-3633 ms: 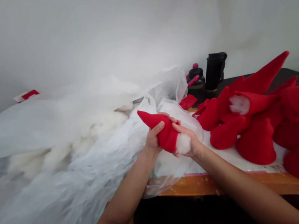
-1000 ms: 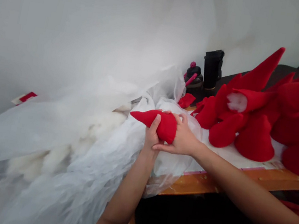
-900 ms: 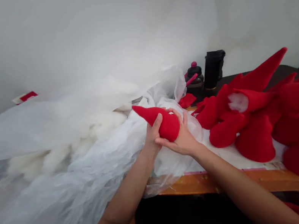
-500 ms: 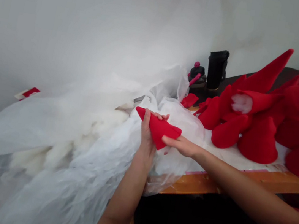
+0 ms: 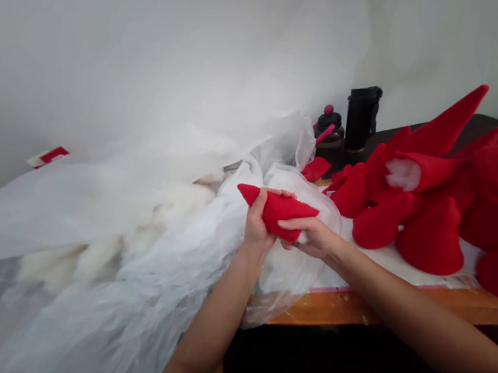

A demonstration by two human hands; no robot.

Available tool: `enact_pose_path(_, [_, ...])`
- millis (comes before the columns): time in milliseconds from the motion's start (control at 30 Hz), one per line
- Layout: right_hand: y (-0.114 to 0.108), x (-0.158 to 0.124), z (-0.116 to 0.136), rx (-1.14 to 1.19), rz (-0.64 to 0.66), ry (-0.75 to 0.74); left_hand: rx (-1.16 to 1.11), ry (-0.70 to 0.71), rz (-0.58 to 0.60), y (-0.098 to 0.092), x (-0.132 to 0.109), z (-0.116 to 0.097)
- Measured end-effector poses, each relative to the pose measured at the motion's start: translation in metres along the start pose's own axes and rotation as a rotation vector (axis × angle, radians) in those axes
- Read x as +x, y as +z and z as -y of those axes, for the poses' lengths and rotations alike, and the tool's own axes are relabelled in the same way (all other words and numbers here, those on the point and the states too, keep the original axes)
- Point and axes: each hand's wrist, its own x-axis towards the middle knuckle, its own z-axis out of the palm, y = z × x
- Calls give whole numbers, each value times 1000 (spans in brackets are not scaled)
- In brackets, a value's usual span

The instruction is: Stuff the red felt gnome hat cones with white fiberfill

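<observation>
Left hand [image 5: 259,220] curls closed around the middle of a red felt cone [image 5: 280,211], tip pointing left; right hand [image 5: 312,236] is half curled, fingers laid against the cone's wide end; cone is held just above a clear plastic bag [image 5: 298,195]; a sliver of white stuffing [image 5: 300,237] seems to show at the wide end; a hard squeeze could push it out; a loose grip could drop the cone onto the bag; more red felt cones [image 5: 432,238] sit nearby on a wooden table [image 5: 352,311].
</observation>
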Motion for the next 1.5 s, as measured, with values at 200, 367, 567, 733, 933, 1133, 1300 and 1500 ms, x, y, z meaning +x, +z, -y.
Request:
enact_pose_path(200, [1,0,0,18,0,-48,-35,-70,-90,-4,9,-7])
enact_pose_path(367, [-8,2,8,96,69,-123,-69,3,-248,-16,21,-15])
enact_pose_path(567, [-6,8,1,-420,-106,-462,-1,-93,-231,-21,24,-9])
enact_pose_path(733, [-10,6,4,-950,-507,-947,240,135,-259,-10,13,0])
enact_pose_path(933, [-15,8,11,-987,-507,-1075,659,266,400,-8,6,-11])
enact_pose_path(1133, [-14,8,15,-793,-440,-931,700,225,584,-20,14,-26])
enact_pose_path(1300, [-15,5,19,-872,-445,-891,836,361,352,-25,19,-16])
enact_pose_path(1500, [-16,3,15,-1103,-555,-944,1003,471,-109,-27,15,-8])
